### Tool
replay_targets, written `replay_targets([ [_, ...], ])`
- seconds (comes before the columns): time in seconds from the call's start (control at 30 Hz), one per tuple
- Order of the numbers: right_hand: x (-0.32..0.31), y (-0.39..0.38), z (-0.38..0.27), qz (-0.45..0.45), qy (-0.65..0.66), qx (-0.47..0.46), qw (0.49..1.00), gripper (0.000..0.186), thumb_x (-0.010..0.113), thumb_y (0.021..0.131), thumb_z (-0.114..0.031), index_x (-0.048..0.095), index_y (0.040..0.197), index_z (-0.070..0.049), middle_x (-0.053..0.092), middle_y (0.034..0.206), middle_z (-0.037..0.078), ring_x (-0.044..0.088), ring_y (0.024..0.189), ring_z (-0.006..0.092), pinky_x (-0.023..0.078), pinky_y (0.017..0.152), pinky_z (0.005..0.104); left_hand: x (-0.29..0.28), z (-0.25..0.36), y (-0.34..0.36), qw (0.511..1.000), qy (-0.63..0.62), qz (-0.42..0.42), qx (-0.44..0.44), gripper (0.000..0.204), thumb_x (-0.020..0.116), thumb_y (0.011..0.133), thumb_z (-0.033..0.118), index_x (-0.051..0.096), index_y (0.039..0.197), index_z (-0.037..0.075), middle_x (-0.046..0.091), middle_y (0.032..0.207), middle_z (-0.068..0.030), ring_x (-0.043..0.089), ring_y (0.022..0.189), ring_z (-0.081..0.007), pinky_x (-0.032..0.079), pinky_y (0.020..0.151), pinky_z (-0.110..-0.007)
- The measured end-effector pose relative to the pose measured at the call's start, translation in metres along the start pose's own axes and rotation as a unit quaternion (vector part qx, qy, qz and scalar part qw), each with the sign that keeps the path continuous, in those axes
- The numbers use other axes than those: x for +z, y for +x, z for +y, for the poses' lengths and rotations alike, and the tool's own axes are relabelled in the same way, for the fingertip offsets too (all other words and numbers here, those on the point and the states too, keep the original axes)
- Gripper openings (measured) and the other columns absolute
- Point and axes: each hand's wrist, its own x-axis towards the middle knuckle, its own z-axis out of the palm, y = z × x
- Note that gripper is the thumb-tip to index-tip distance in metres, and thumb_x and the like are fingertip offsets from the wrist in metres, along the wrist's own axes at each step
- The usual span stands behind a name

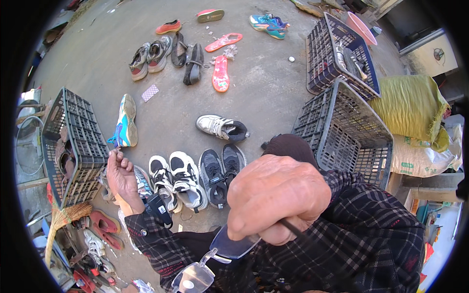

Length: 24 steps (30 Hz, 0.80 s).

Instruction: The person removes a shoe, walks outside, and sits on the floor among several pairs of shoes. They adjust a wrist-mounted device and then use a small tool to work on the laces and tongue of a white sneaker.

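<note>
In the foreground my right hand grips a pair of glasses close to the camera. My left hand has curled fingers just below a white shoe with blue laces; whether its fingertips hold a lace, I cannot tell. Beside it stand white-and-black sneakers and dark grey sneakers in a row, partly hidden by my right hand. A single white shoe lies farther forward, toe to the left.
Black plastic crates stand at left and right. Several shoes and pink insoles lie on the concrete ahead. Sacks and a pink basin are at right; a straw broom is at left.
</note>
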Motion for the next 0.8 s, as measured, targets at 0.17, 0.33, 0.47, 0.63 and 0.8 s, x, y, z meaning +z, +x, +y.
replay_targets([
  [0.17, 0.004, -0.002, 0.004, -0.028, 0.005, -0.037, 0.999, 0.018, 0.056, 0.083, -0.014, 0.052, 0.092, 0.001, 0.059, 0.073, 0.013, 0.059, 0.059, 0.0253, 0.048, 0.052, 0.0328, -0.008, 0.0, -0.006, 0.999, 0.016, 0.034, 0.003, 0.013, 0.059, 0.084, 0.014, 0.053, 0.091, 0.004, 0.05, 0.073, -0.0011, 0.04, 0.057, -0.0071, 0.032, 0.048, -0.02],
  [0.33, 0.011, -0.012, -0.006, -0.096, -0.087, -0.008, 0.992, 0.03, 0.032, 0.095, -0.032, 0.04, 0.104, -0.005, 0.06, 0.083, 0.016, 0.057, 0.056, 0.0198, 0.052, 0.057, 0.0352, -0.025, -0.008, -0.011, 0.999, 0.041, 0.033, -0.013, 0.012, 0.058, 0.085, 0.014, 0.054, 0.089, 0.004, 0.05, 0.073, -0.0012, 0.04, 0.057, -0.0074, 0.031, 0.049, -0.02],
  [0.47, 0.014, -0.021, -0.002, -0.074, -0.108, -0.022, 0.991, 0.032, 0.028, 0.095, -0.035, 0.039, 0.107, -0.007, 0.06, 0.084, 0.017, 0.057, 0.056, 0.0217, 0.052, 0.058, 0.037, -0.034, -0.019, -0.007, 0.997, 0.074, 0.024, -0.029, 0.012, 0.057, 0.085, 0.015, 0.054, 0.089, 0.005, 0.05, 0.071, -0.0004, 0.041, 0.057, -0.0072, 0.032, 0.049, -0.02],
  [0.63, 0.003, -0.022, -0.008, -0.121, -0.09, 0.007, 0.989, 0.034, 0.027, 0.094, -0.037, 0.038, 0.11, -0.009, 0.06, 0.083, 0.016, 0.058, 0.057, 0.0236, 0.053, 0.059, 0.0394, -0.044, -0.04, -0.008, 0.876, 0.479, 0.052, -0.007, 0.017, 0.056, 0.083, 0.018, 0.058, 0.088, 0.001, 0.056, 0.067, -0.0031, 0.051, 0.053, -0.0084, 0.038, 0.045, -0.023],
  [0.8, 0.0, -0.026, -0.015, -0.123, -0.105, 0.026, 0.987, 0.034, 0.027, 0.094, -0.037, 0.038, 0.111, -0.01, 0.06, 0.083, 0.015, 0.058, 0.058, 0.0239, 0.053, 0.059, 0.0407, -0.06, -0.078, -0.009, 0.62, 0.781, -0.066, -0.033, 0.026, 0.06, 0.074, 0.026, 0.064, 0.085, 0.002, 0.063, 0.074, -0.0187, 0.063, 0.073, -0.031, 0.048, 0.07, -0.038],
])
